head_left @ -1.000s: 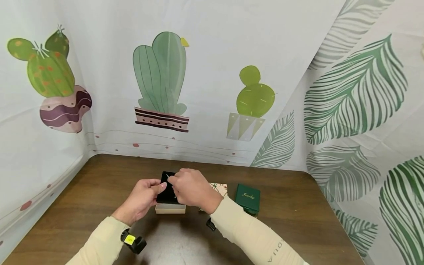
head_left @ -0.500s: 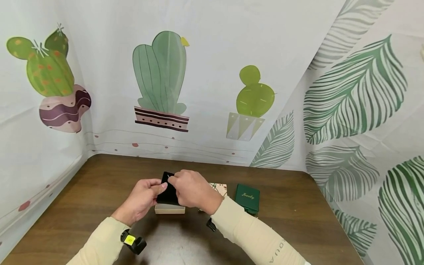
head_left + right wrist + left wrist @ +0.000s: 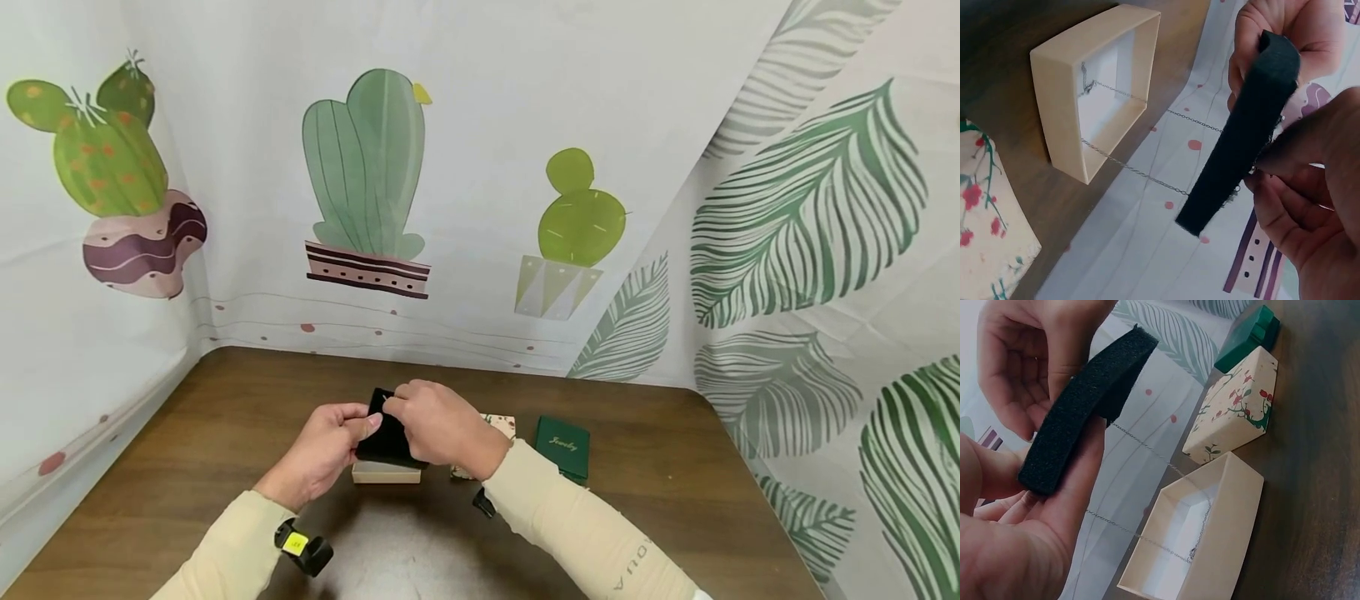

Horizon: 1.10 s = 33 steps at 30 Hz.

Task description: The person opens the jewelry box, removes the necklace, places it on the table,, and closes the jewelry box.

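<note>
Black pad (image 3: 388, 442): held in the air above the lidless box (image 3: 386, 476), front face tilted towards the person; seen nearly edge-on in both wrist views.
Long edge of pad: slanting from the left hand's hold across to a free end on the right hand's side.
Left hand (image 3: 322, 447): gripping the pad by its left edge, thumb on the front, fingers behind; snug, with no gap showing.
Right hand (image 3: 446, 429): curled over the pad's front, thumb and fingertips drawn together at the silvery bits (image 3: 1234, 197), apparently pinching part of them; exact hold hidden by the fingers.
Silvery bits: on the front face, right at the right fingertips, so nearer to the right hand than to the left.
Chain (image 3: 1135, 170): leaving the pad's opposite side in two strands, slanting down into the lidless box and joining there in a loose bend.
Front against back, as judged: steadied from the left, worked from the right, with weight hanging behind; likely to tug on the strands if pulled at the front. Through the pad or round it, impossible to tell.
Floral box (image 3: 1235, 406): on the table (image 3: 172, 467), just right of the lidless box.
Green box (image 3: 562, 446): farther right, beyond the floral box.
</note>
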{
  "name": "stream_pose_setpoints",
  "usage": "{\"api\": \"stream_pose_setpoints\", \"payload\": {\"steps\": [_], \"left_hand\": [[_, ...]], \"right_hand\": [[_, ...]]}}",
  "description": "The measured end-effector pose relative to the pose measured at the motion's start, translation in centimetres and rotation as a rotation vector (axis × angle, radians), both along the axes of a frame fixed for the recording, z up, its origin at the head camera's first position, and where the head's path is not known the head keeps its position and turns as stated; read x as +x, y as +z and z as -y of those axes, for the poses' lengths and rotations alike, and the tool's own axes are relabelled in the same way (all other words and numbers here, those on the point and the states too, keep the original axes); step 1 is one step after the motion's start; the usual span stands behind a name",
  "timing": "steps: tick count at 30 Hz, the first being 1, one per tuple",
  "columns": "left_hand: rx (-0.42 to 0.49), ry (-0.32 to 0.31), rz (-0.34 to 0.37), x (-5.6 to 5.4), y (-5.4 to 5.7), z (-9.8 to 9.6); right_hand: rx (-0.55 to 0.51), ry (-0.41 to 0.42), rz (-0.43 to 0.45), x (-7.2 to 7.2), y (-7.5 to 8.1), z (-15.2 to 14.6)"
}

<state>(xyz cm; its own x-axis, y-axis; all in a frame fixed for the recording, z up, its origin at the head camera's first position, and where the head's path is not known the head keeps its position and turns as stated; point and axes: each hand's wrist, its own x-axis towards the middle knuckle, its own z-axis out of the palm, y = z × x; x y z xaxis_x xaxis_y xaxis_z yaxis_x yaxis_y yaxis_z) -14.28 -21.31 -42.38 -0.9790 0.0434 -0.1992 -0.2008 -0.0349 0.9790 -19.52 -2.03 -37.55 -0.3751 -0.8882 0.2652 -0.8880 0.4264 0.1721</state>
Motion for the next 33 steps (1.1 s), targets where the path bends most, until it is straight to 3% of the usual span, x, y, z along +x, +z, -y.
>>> {"api": "stream_pose_setpoints", "payload": {"steps": [7, 13, 18, 23, 33], "left_hand": [[-0.07, 0.032, 0.007, 0.1, 0.2, -0.6], [-0.075, 0.016, 0.012, 0.2, 0.1, -1.0], [-0.034, -0.003, 0.004, 0.2, 0.1, -1.1], [-0.053, 0.029, 0.021, 0.2, 0.5, -1.0], [-0.104, 0.038, 0.018, 0.3, 0.9, -1.1]], "right_hand": [[-0.161, 0.04, 0.107, -0.6, -0.3, -0.4], [-0.18, 0.064, 0.121, -0.8, -0.1, -0.6], [-0.227, 0.062, 0.229, -0.9, 0.5, -1.0], [-0.283, 0.041, 0.326, -1.3, 1.1, -0.9], [-0.258, 0.037, 0.36, -1.9, 1.8, -0.5]]}}
